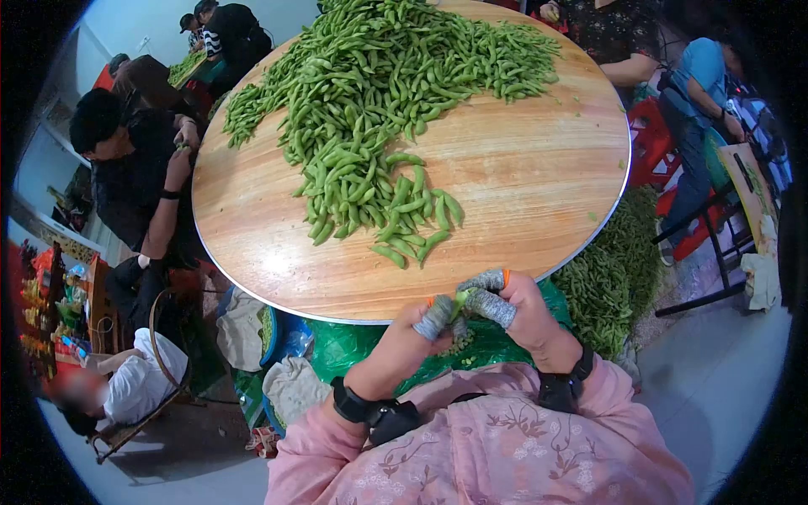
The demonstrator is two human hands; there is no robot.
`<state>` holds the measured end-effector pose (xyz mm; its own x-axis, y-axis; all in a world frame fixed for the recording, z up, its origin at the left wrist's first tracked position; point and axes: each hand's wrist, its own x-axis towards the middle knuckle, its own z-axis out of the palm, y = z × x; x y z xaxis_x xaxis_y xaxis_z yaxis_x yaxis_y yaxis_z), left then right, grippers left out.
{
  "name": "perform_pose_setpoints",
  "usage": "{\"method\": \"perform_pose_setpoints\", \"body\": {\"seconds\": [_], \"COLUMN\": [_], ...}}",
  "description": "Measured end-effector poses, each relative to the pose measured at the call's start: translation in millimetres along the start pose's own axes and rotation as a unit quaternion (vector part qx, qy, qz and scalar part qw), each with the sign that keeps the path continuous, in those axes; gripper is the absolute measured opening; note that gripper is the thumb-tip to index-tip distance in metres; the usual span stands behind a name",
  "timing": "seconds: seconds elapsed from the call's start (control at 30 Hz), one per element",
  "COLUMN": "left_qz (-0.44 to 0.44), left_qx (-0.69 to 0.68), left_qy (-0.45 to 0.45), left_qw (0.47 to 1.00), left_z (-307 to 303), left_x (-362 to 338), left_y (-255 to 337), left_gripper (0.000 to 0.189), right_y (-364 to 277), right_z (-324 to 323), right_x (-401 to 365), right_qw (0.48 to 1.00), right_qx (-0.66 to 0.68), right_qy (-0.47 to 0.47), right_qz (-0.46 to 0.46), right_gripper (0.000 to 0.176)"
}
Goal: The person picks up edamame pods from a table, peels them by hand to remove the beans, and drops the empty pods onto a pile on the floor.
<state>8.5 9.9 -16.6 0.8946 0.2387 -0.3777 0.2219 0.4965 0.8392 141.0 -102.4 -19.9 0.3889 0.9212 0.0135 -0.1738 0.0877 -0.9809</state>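
Note:
My left hand [427, 324] and my right hand [509, 307] meet just off the near edge of the round wooden table [513, 168]. Grey finger wraps with orange bands cover several fingertips. Pinched between both hands is a green soybean pod [460, 298], mostly hidden by the fingers. A large heap of soybean pods [362, 93] spreads over the table, its near tip a short way beyond my hands. Beneath them, loose shelled beans [460, 343] lie on a green plastic sheet [337, 352].
More pods [610, 278] are piled below the table at the right. At the left are cloth bags [295, 389] and a blue tub [271, 337]. A person in black [126, 168] sits by the table's left side; a red stool [650, 139] stands at the right.

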Motion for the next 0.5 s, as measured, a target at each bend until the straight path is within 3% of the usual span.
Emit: {"method": "perform_pose_setpoints", "body": {"seconds": [0.03,0.07,0.1,0.13,0.2,0.33,0.43,0.5], "left_qz": [0.000,0.105,0.207,0.207,0.242,0.294,0.230,0.177], "left_qx": [0.000,0.150,0.295,0.295,0.461,0.352,0.308,0.129], "left_qy": [0.000,0.042,0.084,0.085,0.086,0.039,-0.004,-0.012], "left_qw": [1.000,0.982,0.929,0.929,0.850,0.888,0.923,0.976], "left_z": [3,8,12,10,7,8,4,2], "left_x": [-1,-2,-3,-4,-5,-4,-6,-5], "left_y": [1,1,2,2,5,7,5,-5], "left_gripper": [0.030,0.026,0.021,0.021,0.013,0.013,0.015,0.018], "right_y": [-2,-3,-3,-4,-3,-3,2,3], "right_z": [0,1,3,3,2,0,-1,-3], "right_x": [0,-1,-2,-2,-1,-3,-3,-2], "right_qw": [1.000,1.000,1.000,1.000,1.000,0.998,0.996,0.994], "right_qx": [-0.007,-0.006,0.004,0.014,0.010,0.045,0.068,0.079], "right_qy": [-0.001,-0.001,-0.002,-0.004,-0.014,-0.043,-0.052,-0.064], "right_qz": [0.010,0.010,0.014,0.018,0.004,-0.015,-0.026,-0.025], "right_gripper": [0.013,0.013,0.013,0.012,0.012,0.012,0.012,0.012]}}
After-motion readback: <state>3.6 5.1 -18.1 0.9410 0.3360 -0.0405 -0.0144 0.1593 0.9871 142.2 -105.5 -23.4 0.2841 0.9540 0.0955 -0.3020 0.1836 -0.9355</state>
